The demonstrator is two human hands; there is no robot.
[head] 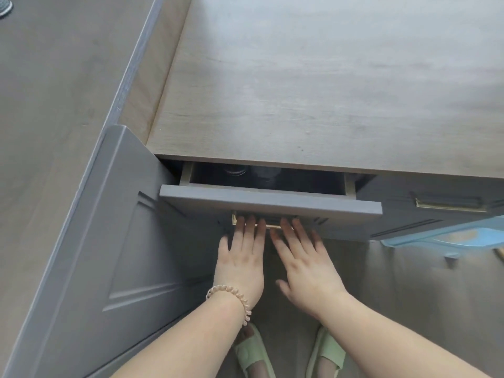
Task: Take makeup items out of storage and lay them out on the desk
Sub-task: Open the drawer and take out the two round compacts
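Wood-grain desk top (300,91) above grey floor, with grey drawer (270,203) standing partway open under its front edge and a blue stool (441,236) off to the right. Dark round shapes (234,170) at back left inside the drawer, too dim to identify. Left hand (240,257) and right hand (302,263) side by side, fingers straight, tips touching the brass handle (272,226), nothing clasped.

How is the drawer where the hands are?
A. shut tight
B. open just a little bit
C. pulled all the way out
B: only a narrow dark gap shows between the drawer front and the edge of the desk.
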